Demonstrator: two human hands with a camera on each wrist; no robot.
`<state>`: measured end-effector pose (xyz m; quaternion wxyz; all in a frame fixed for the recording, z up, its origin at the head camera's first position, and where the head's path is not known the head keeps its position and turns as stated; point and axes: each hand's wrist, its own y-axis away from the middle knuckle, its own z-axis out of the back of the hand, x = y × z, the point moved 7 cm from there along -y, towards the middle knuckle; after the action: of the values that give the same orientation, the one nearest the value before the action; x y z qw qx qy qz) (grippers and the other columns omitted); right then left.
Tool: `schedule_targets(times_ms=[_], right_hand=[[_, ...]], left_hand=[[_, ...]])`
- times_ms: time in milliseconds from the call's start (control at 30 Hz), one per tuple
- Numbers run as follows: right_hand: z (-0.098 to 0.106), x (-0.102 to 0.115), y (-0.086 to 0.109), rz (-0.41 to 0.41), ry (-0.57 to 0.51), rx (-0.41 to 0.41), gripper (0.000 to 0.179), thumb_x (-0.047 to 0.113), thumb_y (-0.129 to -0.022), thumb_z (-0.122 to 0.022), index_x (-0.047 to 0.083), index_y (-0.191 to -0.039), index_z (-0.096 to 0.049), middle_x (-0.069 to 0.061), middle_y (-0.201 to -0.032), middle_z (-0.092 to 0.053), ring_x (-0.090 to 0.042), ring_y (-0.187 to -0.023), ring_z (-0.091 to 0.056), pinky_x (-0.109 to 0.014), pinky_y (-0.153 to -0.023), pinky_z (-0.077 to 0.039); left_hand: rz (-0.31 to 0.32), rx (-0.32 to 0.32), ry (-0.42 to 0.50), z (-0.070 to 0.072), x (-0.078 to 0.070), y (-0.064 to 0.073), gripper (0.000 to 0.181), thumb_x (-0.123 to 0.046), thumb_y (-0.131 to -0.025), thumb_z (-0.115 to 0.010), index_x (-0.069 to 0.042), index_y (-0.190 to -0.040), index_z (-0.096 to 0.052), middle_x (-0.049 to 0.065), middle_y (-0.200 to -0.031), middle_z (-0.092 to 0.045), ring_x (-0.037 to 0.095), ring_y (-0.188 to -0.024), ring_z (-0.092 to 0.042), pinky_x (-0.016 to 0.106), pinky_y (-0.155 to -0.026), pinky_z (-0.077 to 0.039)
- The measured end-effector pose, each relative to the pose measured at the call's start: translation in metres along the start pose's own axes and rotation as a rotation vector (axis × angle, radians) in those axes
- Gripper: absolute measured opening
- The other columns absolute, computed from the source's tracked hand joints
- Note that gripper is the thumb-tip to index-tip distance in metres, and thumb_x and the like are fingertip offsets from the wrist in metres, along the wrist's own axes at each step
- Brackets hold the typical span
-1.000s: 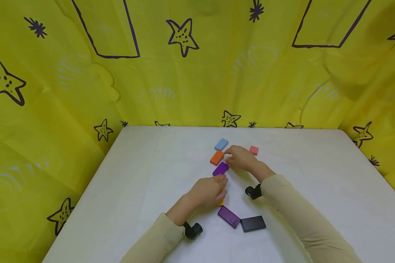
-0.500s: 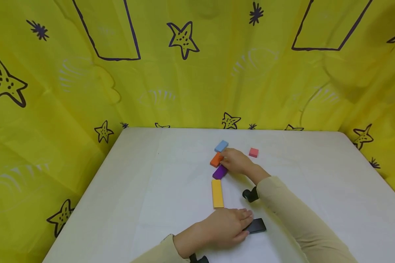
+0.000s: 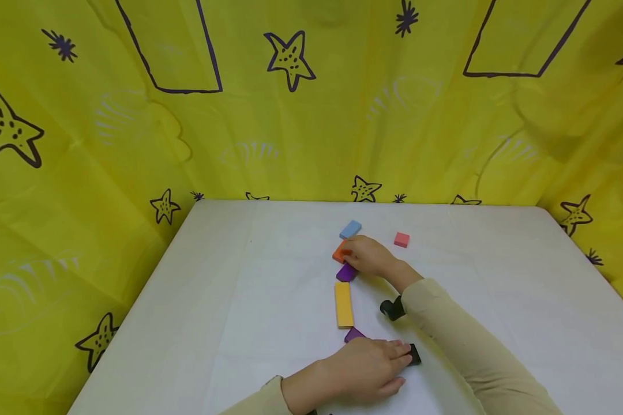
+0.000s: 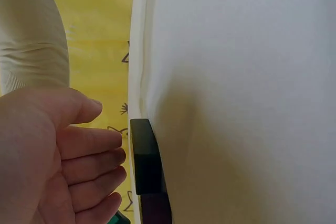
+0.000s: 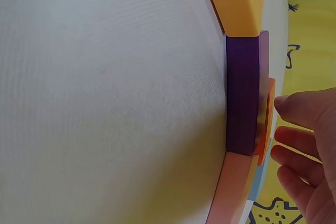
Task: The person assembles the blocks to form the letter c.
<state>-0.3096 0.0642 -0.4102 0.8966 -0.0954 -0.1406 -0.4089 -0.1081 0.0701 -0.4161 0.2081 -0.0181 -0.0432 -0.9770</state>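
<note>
In the head view my right hand point(image 3: 371, 253) reaches over the orange block point(image 3: 338, 253), its fingertips covering part of it. A purple block point(image 3: 345, 272) lies just below those fingers. The right wrist view shows thumb and fingers apart, with nothing visible between them, beside the purple block point(image 5: 242, 93). A peach block point(image 5: 231, 187) adjoins it there. My left hand point(image 3: 363, 372) stretches across the front, fingers extended over the black block point(image 3: 415, 354) and hiding most of it. A second purple block point(image 3: 354, 334) peeks out behind that hand. In the left wrist view the fingers are beside the black block point(image 4: 147, 156).
A long yellow block point(image 3: 344, 305) lies between the two purple ones. Beyond the orange block is a light blue block point(image 3: 350, 229), with a small pink block point(image 3: 402, 240) off to the right. The white table point(image 3: 270, 259) ends at a yellow patterned curtain point(image 3: 291, 132).
My left hand has come from the yellow block toward the front right, onto the black block, uncovering the yellow one. My right hand has shifted left over the orange block.
</note>
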Motion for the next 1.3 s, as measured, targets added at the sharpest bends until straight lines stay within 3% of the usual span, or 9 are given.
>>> schedule_targets(times_ms=[167,300,667,967,1300], right_hand=[[-0.007,0.003,-0.002,0.045,0.040,0.023,0.016,0.010,-0.088,-0.061,0.002,-0.101,-0.068,-0.010,-0.102,-0.062,-0.023,-0.095,-0.056,-0.036,-0.085,-0.046],[-0.007,0.004,-0.001,0.070,0.052,0.006,0.015,0.010,-0.088,-0.061,0.002,-0.098,-0.068,-0.010,-0.100,-0.062,-0.023,-0.091,-0.056,-0.036,-0.083,-0.046],[0.000,-0.015,0.007,-0.032,0.001,-0.029,0.019,0.014,-0.089,-0.060,0.005,-0.104,-0.068,-0.009,-0.102,-0.061,-0.025,-0.095,-0.056,-0.037,-0.085,-0.046],[0.007,-0.029,0.004,-0.085,-0.001,-0.017,0.019,0.013,-0.088,-0.059,0.002,-0.101,-0.068,-0.012,-0.101,-0.060,-0.026,-0.091,-0.054,-0.039,-0.084,-0.046],[0.016,-0.056,0.005,-0.143,-0.017,-0.064,0.021,0.010,-0.089,-0.057,0.001,-0.105,-0.068,-0.013,-0.100,-0.061,-0.028,-0.092,-0.055,-0.042,-0.087,-0.044]], left_hand=[[0.019,0.029,0.013,-0.004,0.001,0.001,0.044,-0.040,-0.097,-0.036,-0.019,-0.132,-0.052,-0.010,-0.136,-0.044,-0.001,-0.124,-0.036,0.012,-0.098,-0.025],[0.028,0.043,0.011,-0.006,0.001,0.001,0.044,-0.040,-0.097,-0.036,-0.020,-0.132,-0.052,-0.010,-0.136,-0.044,-0.001,-0.123,-0.036,0.012,-0.097,-0.027],[0.036,0.080,0.012,-0.006,0.002,0.000,0.043,-0.041,-0.097,-0.036,-0.021,-0.132,-0.052,-0.011,-0.135,-0.044,-0.003,-0.122,-0.038,0.012,-0.093,-0.031],[0.058,0.136,0.113,-0.010,0.005,-0.002,0.044,-0.041,-0.098,-0.035,-0.022,-0.135,-0.049,-0.014,-0.138,-0.040,-0.004,-0.123,-0.034,0.013,-0.095,-0.030],[0.046,0.100,0.085,-0.008,0.004,-0.001,0.043,-0.040,-0.098,-0.036,-0.021,-0.133,-0.050,-0.011,-0.137,-0.041,-0.003,-0.123,-0.035,0.012,-0.094,-0.030]])
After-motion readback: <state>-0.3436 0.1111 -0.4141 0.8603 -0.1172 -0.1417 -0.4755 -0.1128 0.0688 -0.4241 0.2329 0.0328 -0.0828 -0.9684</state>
